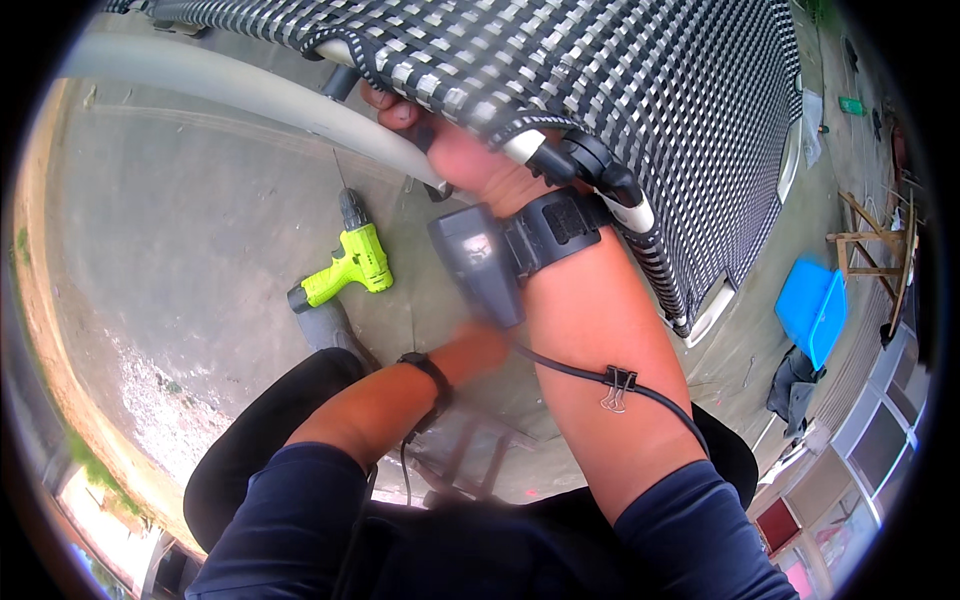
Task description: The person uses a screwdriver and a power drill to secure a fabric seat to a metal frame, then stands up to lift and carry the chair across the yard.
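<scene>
A piece of furniture with a black and white woven panel fills the top of the head view, its pale tube frame running off to the upper left. My right hand reaches in under the woven edge beside a black hinge joint. Its fingers curl by the tube, round a small dark piece I cannot make out. Lower down, my left hand is smeared by motion and partly covered by the grey device strapped to my right wrist; its fingers are hidden. A lime-green cordless drill with a long thin bit lies on the floor to the left.
A blue plastic bin stands at the right, with dark cloth beside it and a wooden stand behind. A cable runs along my right forearm, held by a binder clip. My knees flank the workspace.
</scene>
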Demonstrator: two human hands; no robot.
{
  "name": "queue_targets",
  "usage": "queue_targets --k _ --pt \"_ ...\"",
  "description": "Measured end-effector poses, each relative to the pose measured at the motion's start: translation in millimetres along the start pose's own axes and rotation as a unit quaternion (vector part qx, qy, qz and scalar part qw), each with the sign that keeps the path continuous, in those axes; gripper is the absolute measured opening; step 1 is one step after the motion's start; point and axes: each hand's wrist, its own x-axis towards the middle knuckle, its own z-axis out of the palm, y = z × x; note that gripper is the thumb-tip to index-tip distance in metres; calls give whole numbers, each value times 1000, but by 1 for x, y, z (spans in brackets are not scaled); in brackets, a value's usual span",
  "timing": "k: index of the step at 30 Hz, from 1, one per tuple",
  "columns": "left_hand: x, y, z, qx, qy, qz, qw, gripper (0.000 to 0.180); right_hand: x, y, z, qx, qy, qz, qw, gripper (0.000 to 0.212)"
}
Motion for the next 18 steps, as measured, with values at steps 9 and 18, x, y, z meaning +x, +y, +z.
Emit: queue_targets --k 9,18 --pt "-36 -10 -46 17 108 67 992 30 31 4 24 265 -94 -31 959 38" --pt "-169 36 -188 -317 292 -89 898 36 32 -22 73 217 56 -80 971 38"
